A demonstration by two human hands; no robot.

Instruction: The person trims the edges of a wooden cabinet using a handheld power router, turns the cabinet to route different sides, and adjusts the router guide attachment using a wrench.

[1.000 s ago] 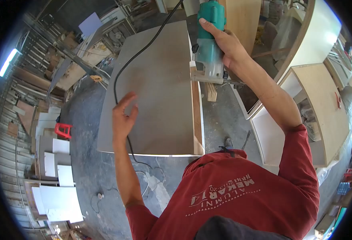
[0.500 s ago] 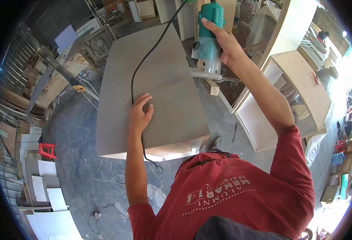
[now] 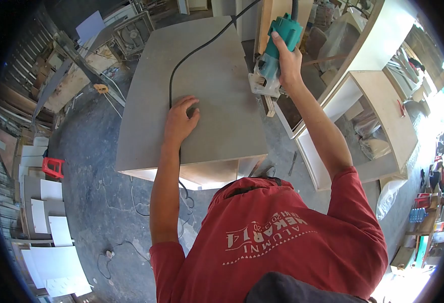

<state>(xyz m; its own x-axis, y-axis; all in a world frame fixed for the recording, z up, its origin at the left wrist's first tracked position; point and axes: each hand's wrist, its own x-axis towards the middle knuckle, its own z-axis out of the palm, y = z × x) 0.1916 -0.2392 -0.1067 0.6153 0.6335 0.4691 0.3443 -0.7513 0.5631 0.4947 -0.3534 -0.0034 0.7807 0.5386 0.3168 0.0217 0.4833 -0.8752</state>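
My right hand (image 3: 290, 63) is wrapped round a green trim router (image 3: 281, 43), with the thumb along its body. The router is tilted at the far right edge of a grey-topped cabinet (image 3: 217, 116), its flat base plate (image 3: 265, 85) turned partly toward me. Whether the base touches the edge, I cannot tell. Resting on the grey top is my left hand (image 3: 182, 121), its thumb apart from the slightly curved fingers. A black power cord (image 3: 194, 50) crosses the top, passes under that hand and hangs over the near edge.
An open wooden cabinet frame (image 3: 378, 96) stands at the right. On the left floor are a red stool (image 3: 53, 167) and several white panels (image 3: 58, 267). A loose cord (image 3: 126, 245) lies on the concrete floor (image 3: 88, 202). A handsaw with an orange handle (image 3: 100, 88) sits at the upper left.
The router has tilted, and its base plate has turned more toward me. My left hand stays on the grey top, near the cord. The whole view has shifted slightly.
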